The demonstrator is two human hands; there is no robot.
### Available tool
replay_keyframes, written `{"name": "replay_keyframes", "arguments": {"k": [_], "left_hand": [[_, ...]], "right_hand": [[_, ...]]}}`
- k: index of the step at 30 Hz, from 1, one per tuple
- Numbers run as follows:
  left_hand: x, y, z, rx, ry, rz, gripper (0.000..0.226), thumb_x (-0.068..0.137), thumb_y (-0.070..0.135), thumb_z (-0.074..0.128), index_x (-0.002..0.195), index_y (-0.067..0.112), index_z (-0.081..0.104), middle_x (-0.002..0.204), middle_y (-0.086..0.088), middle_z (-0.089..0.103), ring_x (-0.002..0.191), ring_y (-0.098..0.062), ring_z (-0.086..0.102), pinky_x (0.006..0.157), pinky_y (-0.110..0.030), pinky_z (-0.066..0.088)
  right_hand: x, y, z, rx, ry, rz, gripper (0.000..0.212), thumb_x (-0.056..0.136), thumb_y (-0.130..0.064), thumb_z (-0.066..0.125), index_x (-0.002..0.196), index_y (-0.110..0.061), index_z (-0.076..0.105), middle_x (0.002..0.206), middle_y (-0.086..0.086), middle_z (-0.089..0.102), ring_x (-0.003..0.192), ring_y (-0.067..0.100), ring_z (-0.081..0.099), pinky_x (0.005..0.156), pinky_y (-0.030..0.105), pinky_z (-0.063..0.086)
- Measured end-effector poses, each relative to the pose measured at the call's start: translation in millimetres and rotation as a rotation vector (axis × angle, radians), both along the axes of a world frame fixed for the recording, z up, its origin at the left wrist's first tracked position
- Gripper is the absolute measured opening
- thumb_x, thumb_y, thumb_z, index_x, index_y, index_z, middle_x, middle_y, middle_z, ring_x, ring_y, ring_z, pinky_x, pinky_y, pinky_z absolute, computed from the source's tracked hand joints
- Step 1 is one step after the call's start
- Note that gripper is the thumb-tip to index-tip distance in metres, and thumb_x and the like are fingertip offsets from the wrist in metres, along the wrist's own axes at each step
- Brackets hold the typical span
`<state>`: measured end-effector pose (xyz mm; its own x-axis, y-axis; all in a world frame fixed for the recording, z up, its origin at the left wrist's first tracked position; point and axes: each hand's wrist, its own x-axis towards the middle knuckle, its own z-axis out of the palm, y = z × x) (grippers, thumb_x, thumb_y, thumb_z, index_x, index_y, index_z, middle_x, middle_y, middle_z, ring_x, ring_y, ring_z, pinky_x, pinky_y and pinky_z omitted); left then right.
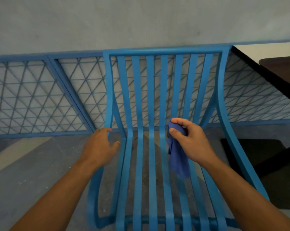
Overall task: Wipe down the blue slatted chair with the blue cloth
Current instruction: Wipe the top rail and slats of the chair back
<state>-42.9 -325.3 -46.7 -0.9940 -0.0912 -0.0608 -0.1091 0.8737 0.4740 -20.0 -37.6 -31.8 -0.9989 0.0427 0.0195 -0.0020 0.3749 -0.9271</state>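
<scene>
Right grip [188, 139] pinching blue cloth [178, 160], cloth hanging over chair [151, 114] slats

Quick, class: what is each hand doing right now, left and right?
Left hand: open, fingers spread at the left frame of the blue slatted metal chair, holding nothing.
Right hand: pinching the crumpled blue cloth, which hangs over the seat slats.
</scene>
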Motion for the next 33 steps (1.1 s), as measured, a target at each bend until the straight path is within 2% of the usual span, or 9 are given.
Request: {"name": "replay_keyframes", "arguments": {"k": [5, 9, 11, 14, 18, 21, 25, 29, 33], "left_hand": [[-28, -5, 62, 0.024, 0.108, -0.075, 0.048, 0.093, 0.034, 0.070, 0.135, 0.016, 0.057, 0.139, -0.007, 0.058, 0.128, -0.025, 0.055, 0.103, -0.040, 0.045], [-68, 16, 87, 0.069, 0.235, -0.149, 0.042, 0.094, 0.032, 0.068, 0.133, 0.019, 0.059, 0.138, -0.002, 0.059, 0.124, -0.016, 0.056, 0.103, -0.031, 0.042], [-93, 32, 93, 0.071, 0.303, -0.207, 0.041, 0.094, 0.029, 0.068, 0.133, 0.019, 0.059, 0.137, 0.000, 0.059, 0.124, -0.014, 0.055, 0.102, -0.027, 0.038], [-134, 61, 91, 0.048, 0.425, -0.299, 0.040, 0.095, 0.027, 0.066, 0.133, 0.016, 0.059, 0.136, -0.003, 0.059, 0.129, -0.020, 0.052, 0.105, -0.026, 0.035], [-189, 97, 68, 0.036, 0.594, -0.391, 0.040, 0.094, 0.025, 0.064, 0.131, 0.013, 0.059, 0.132, -0.006, 0.060, 0.125, -0.024, 0.053, 0.107, -0.033, 0.037], [-224, 119, 53, 0.011, 0.720, -0.406, 0.042, 0.088, 0.026, 0.061, 0.127, 0.010, 0.061, 0.127, -0.010, 0.061, 0.121, -0.027, 0.054, 0.107, -0.035, 0.038], [-262, 141, 56, -0.041, 0.903, -0.415, 0.044, 0.084, 0.020, 0.060, 0.126, 0.008, 0.063, 0.128, -0.014, 0.060, 0.122, -0.032, 0.054, 0.109, -0.044, 0.040], [-298, 156, 72, -0.118, 0.836, -0.428, 0.049, 0.092, 0.023, 0.055, 0.140, 0.015, 0.055, 0.141, -0.009, 0.057, 0.133, -0.030, 0.050, 0.114, -0.048, 0.034], [-313, 161, 69, -0.076, 0.827, -0.350, 0.040, 0.093, 0.036, 0.054, 0.130, 0.024, 0.066, 0.127, 0.002, 0.069, 0.122, -0.024, 0.060, 0.111, -0.041, 0.035]], "right_hand": [[-25, -8, 43, 0.081, 0.032, 0.071, 0.051, 0.098, -0.015, 0.064, 0.145, -0.023, 0.048, 0.149, -0.005, 0.049, 0.134, 0.012, 0.048, 0.102, 0.020, 0.039], [-59, 1, 60, 0.036, 0.064, -0.006, 0.053, 0.098, -0.018, 0.064, 0.147, -0.019, 0.044, 0.144, -0.010, 0.048, 0.129, 0.006, 0.048, 0.101, 0.021, 0.041], [-84, 10, 57, -0.008, 0.097, -0.059, 0.048, 0.097, -0.019, 0.066, 0.142, -0.018, 0.048, 0.132, -0.012, 0.054, 0.119, 0.003, 0.054, 0.099, 0.022, 0.047], [-124, 25, 43, -0.037, 0.190, -0.118, 0.033, 0.095, -0.021, 0.069, 0.123, -0.022, 0.051, 0.114, -0.002, 0.068, 0.100, 0.004, 0.066, 0.081, 0.018, 0.054], [-171, 38, 16, -0.051, 0.326, -0.200, 0.022, 0.093, -0.025, 0.070, 0.098, -0.028, 0.049, 0.097, 0.012, 0.070, 0.089, 0.023, 0.070, 0.077, 0.039, 0.054], [-202, 42, 1, -0.106, 0.383, -0.235, 0.021, 0.092, -0.029, 0.069, 0.104, -0.028, 0.053, 0.099, 0.011, 0.071, 0.088, 0.021, 0.071, 0.077, 0.036, 0.057], [-231, 41, -5, -0.099, 0.409, -0.277, 0.034, 0.095, -0.025, 0.069, 0.125, -0.015, 0.056, 0.098, -0.007, 0.069, 0.084, -0.006, 0.063, 0.071, 0.006, 0.048], [-255, 33, -7, -0.123, 0.457, -0.309, 0.020, 0.093, -0.019, 0.070, 0.111, -0.012, 0.072, 0.097, -0.009, 0.071, 0.086, -0.007, 0.065, 0.074, 0.008, 0.049], [-275, 28, -5, -0.183, 0.451, -0.472, 0.017, 0.088, -0.029, 0.074, 0.097, -0.023, 0.061, 0.090, -0.006, 0.067, 0.082, 0.009, 0.066, 0.072, 0.023, 0.051]]}}
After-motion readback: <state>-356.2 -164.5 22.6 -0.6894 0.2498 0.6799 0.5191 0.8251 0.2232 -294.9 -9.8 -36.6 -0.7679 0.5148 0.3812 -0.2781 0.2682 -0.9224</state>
